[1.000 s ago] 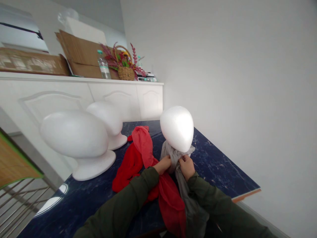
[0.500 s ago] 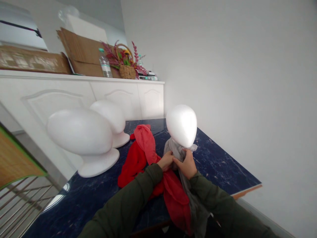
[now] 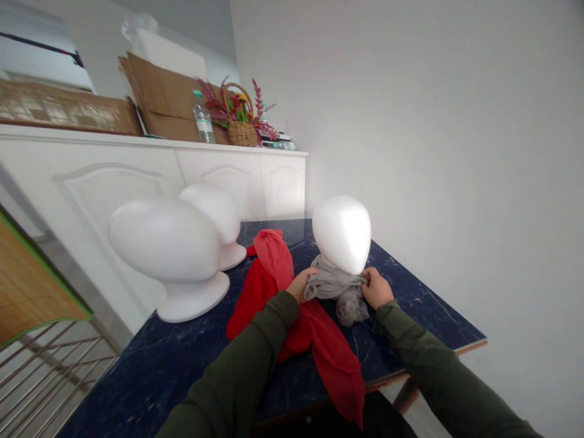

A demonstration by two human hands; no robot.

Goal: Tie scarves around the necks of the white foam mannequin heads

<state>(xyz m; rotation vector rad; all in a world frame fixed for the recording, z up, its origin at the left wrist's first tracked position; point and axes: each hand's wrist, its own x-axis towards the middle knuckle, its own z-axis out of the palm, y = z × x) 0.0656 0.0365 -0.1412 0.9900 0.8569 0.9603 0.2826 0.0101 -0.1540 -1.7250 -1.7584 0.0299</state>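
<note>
A grey scarf [image 3: 335, 285] is wrapped around the neck of a white mannequin head [image 3: 341, 234], with a bunched lump of its cloth at the front. My left hand [image 3: 303, 286] pinches the scarf at the left side of the neck. On the other side my right hand [image 3: 378, 289] is closed on the scarf's right edge, just below the head. A red scarf [image 3: 255, 298], with a lighter red part on top, lies left of the head and passes under my left forearm toward the table's front edge.
Two more white mannequin heads stand on the left, one nearer [image 3: 166, 240] and one behind it [image 3: 219, 213]. The dark blue marbled table [image 3: 410, 298] meets the wall at right. A white cabinet [image 3: 219, 176] behind holds cardboard, a bottle [image 3: 203, 121] and a flower basket [image 3: 243, 132].
My hands have moved apart from the front of the neck to its two sides. The grey scarf's hanging end is now bunched at the front, off the table edge.
</note>
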